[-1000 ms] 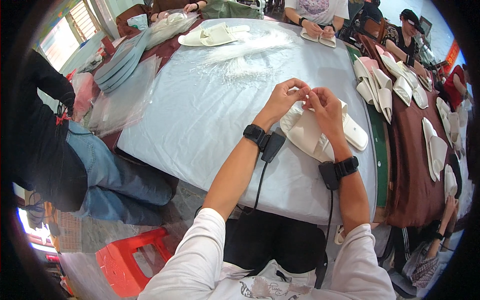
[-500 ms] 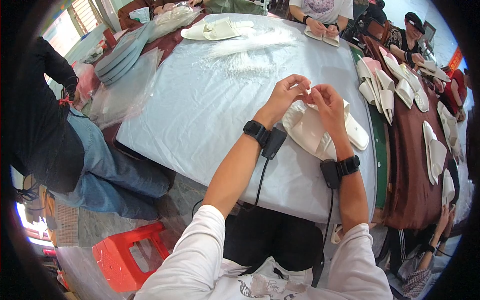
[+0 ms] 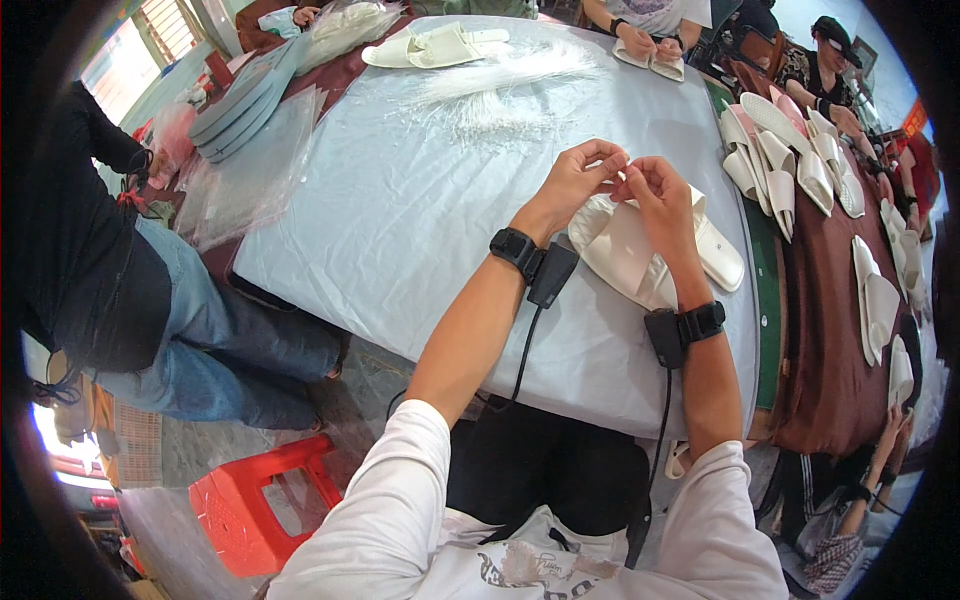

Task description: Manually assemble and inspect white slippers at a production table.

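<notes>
My left hand (image 3: 582, 182) and my right hand (image 3: 660, 200) meet above the white table, fingertips pinched close together. Whatever they pinch is too small to make out; a tiny pale bit shows between the fingertips. Under and beside my right hand lie two cream slippers, the left one (image 3: 612, 258) with its wide strap partly hidden by that hand, the right one (image 3: 722, 258) showing its toe end. Beyond my hands, a loose heap of thin white strands (image 3: 500, 88) is spread on the table. Neither hand touches it.
Another pair of cream slippers (image 3: 430, 48) lies at the far left of the table. Clear plastic bags (image 3: 250, 170) and grey sole-shaped sheets (image 3: 248, 105) lie left. More slippers (image 3: 770, 165) cover a brown surface right. A red stool (image 3: 255, 510) stands below left; co-workers surround the table.
My fingertips stay pinched together, with my right fingers shifted slightly. One more slipper lies in the group at the right, where a co-worker's arms have moved. The view has shifted slightly.
</notes>
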Demonstrator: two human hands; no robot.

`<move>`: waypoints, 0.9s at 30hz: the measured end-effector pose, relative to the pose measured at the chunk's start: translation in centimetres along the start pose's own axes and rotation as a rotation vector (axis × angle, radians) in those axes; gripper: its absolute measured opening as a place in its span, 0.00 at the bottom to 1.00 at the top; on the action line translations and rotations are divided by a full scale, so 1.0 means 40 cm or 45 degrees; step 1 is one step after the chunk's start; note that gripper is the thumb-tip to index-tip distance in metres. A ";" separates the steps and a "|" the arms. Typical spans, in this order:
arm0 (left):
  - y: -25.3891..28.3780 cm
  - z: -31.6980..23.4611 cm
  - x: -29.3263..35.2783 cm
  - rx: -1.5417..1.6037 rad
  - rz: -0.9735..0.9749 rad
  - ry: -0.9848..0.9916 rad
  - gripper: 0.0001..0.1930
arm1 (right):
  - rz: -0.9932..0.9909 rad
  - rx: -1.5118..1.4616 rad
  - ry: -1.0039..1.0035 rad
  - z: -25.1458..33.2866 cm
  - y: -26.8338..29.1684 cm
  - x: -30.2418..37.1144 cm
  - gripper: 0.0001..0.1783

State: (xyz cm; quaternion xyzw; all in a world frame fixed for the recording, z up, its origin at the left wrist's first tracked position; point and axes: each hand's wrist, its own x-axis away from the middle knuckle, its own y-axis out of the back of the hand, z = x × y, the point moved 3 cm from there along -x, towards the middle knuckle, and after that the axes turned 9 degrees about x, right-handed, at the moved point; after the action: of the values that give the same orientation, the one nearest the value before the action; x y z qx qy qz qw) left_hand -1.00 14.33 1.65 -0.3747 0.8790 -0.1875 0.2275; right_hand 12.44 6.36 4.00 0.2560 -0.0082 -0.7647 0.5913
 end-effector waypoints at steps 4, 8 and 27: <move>-0.018 0.006 -0.007 0.003 0.034 0.002 0.14 | -0.027 -0.035 -0.002 -0.006 0.018 0.000 0.10; -0.017 0.002 -0.013 -0.128 0.012 -0.015 0.14 | -0.112 0.132 0.024 0.033 0.024 0.012 0.10; -0.285 -0.013 0.086 -1.874 0.344 -0.349 0.29 | -0.201 0.169 -0.165 -0.135 0.422 0.107 0.20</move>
State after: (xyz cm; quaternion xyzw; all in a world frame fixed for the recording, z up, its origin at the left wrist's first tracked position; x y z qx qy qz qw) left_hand 3.13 4.46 6.86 -0.3389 0.7793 0.5250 0.0469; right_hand 29.06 -1.03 3.00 0.2448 -0.0768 -0.8215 0.5092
